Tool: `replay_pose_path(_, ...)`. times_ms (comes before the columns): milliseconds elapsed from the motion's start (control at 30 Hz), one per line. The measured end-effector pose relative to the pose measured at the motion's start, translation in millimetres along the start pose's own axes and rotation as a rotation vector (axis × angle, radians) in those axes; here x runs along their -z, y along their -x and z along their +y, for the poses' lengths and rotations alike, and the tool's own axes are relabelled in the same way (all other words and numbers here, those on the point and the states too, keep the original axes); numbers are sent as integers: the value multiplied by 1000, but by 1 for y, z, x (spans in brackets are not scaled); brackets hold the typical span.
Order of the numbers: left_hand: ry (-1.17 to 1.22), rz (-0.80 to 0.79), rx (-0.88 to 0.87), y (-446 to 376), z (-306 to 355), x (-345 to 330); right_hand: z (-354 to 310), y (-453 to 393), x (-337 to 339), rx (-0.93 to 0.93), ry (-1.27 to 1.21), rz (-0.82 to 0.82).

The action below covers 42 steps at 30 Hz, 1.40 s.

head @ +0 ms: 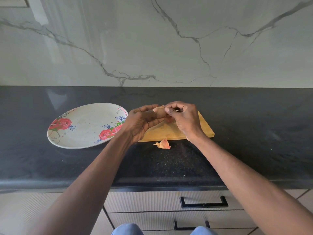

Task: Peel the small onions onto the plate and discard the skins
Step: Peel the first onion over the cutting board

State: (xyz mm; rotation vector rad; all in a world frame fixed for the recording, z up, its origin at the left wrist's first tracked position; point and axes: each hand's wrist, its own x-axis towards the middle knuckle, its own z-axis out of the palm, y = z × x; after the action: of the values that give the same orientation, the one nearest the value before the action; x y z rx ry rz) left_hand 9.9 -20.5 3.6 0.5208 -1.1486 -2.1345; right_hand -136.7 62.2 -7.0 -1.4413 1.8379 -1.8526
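Both forearms reach from the near edge as we hold one small onion above the cutting board.
Left hand cups it; right hand pinches its wispy, upward-pointing tip, long axis tilted; a skin scrap lies on the counter beside the plate.

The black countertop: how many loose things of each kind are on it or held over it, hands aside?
Round white plate with red roses: 1
Rectangular wooden cutting board: 1
Small brown-skinned onion, held by the left hand and right hand: 1
Pinkish scrap of onion skin on the counter: 1
Total: 4
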Motion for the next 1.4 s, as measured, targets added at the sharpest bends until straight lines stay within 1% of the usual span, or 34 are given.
replay_pose_path(100, -7, -25, 3, 4, 0, -4, -2, 3, -4, 113, 189, 10)
replay_pose_path(233, -6, -18, 19, 2, 0, -3, -1, 5, -8, 168, 293, -24)
replay_pose_path(333, -17, -34, 41, 2, 0, -3, -2, 4, -6, 136, 294, -25)
replay_pose_path(500, 52, -32, 43, 0, 4, 1, -2, 2, -4, 12, 205, -23)
replay_pose_path(633, 112, 10, 6, 3, 6, -1, -4, 2, -1, 2, 139, -17)
replay_pose_path(767, 84, 63, -24, 2, 6, 0, -5, 4, 0, 59, 75, -46)
replay_pose_path(833, 55, 70, -23, 2, 5, 1, -4, 6, -1, 106, 105, -56)
replay_pose_path(967, 36, 56, 0, 3, 5, 1, -2, 7, -2, 213, 120, 21)
replay_pose_path(1167, 23, 47, 26, 5, 7, 0, 1, 8, -3, 364, 196, 48)
replay_pose_path(1267, 16, 38, 31, 6, 7, -1, 1, 9, -5, 447, 275, 75)
replay_pose_path(1333, 15, 34, 28, 6, 7, -1, 1, 10, -7, 460, 331, 65)
replay_pose_path(1400, 17, 35, 26, 5, 7, 0, 2, 9, -7, 441, 330, 43)
